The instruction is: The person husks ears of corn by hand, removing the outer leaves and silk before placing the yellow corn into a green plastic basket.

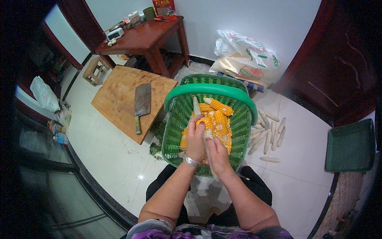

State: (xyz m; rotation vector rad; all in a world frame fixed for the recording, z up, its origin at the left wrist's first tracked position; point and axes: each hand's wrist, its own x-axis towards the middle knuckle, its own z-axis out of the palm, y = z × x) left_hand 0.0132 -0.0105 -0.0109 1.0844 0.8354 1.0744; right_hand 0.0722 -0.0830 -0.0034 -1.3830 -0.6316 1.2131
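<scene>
Over a green woven plastic basket, both my hands meet around maize. My left hand, with a silver bracelet at the wrist, grips a piece with yellow kernels. My right hand is closed on a pale bare cob that runs down between the palms. Whether cob and kernels belong to one ear cannot be told. Inside the basket lie loose kernels, a partly stripped ear, another yellow ear and a bare cob.
A thick green handle arches across the basket. To the left, a cleaver lies on a low wooden board. Several bare cobs lie on the floor at right, with a dark green bin beyond. A plastic sack leans on the wall.
</scene>
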